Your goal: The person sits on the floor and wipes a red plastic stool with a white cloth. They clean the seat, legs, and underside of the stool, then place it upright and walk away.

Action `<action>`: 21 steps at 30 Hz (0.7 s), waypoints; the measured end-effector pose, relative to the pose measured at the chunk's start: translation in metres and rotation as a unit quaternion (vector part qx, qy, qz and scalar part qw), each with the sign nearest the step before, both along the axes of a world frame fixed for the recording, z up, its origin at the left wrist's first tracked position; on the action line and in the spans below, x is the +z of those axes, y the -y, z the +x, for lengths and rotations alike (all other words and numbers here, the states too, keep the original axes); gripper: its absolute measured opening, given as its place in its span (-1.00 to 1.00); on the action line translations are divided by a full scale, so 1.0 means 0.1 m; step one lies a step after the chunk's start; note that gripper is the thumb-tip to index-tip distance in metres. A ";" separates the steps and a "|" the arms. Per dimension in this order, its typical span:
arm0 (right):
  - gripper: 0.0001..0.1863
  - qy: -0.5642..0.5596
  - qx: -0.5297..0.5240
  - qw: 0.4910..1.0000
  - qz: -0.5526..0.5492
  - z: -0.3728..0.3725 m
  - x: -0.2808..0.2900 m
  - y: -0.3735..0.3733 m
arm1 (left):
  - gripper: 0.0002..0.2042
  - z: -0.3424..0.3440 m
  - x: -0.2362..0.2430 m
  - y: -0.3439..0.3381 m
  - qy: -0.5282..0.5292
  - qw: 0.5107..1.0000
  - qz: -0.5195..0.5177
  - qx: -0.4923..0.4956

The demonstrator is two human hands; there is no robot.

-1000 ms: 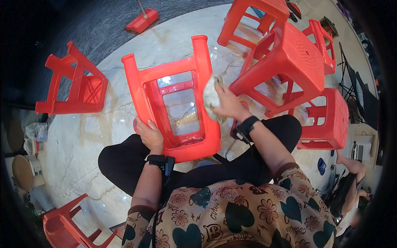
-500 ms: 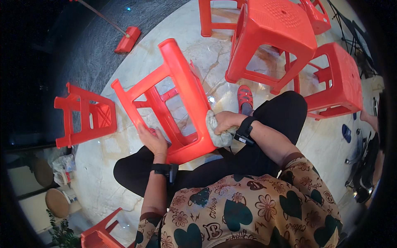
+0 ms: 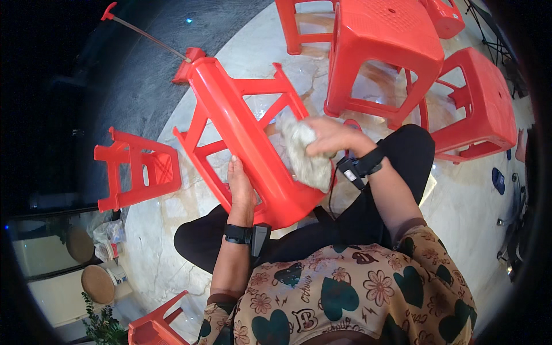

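A red plastic stool (image 3: 230,121) lies tipped over between my crossed legs, one long outer side facing up and its feet pointing away from me. My left hand (image 3: 241,187) grips the near part of that stool, thumb along the upturned side. My right hand (image 3: 330,138), fingers curled, holds a crumpled pale cloth (image 3: 307,164) at the stool's right-hand edge near its seat end.
Several upright red stools (image 3: 385,34) stand ahead and right. A tipped stool (image 3: 138,167) lies left, another red seat (image 3: 152,322) behind at lower left. Beyond are a long-handled red dustpan (image 3: 181,72), a folding frame (image 3: 489,34), blue slippers (image 3: 498,179) and a plant (image 3: 100,319).
The stool I hold has been rolled from underside-up onto its side. My left hand has moved rightward with it; my right hand and cloth have shifted to the newly upturned side.
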State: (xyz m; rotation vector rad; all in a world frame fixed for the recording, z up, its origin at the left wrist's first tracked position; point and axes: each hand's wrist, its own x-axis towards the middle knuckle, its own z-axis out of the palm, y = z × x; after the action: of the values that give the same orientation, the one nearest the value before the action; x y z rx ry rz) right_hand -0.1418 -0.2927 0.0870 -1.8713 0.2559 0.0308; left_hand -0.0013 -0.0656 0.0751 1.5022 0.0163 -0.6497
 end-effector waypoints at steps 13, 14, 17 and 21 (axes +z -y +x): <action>-0.36 0.183 -0.289 0.925 -0.166 0.19 0.25 -0.08 | -0.54 0.43 -0.71 -0.73 0.010 0.996 0.006 0.089; -0.36 0.185 -0.280 0.928 -0.162 0.22 0.25 -0.11 | -0.51 0.48 -0.75 -0.80 0.040 0.994 0.009 0.096; -0.35 0.192 -0.273 0.925 -0.183 0.30 0.22 -0.15 | -0.48 0.49 -0.70 -0.87 0.157 0.980 0.109 0.058; -0.34 0.208 -0.238 0.915 -0.251 0.58 0.41 -0.27 | -0.48 0.65 -1.06 -1.17 0.226 0.961 0.153 0.035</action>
State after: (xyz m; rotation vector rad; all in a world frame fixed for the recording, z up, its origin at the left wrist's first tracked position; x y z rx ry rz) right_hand -0.0836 -0.2655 0.1275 -2.2110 0.4459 -0.8295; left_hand 0.0639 0.0515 -0.0305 1.9129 -0.1869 -0.2390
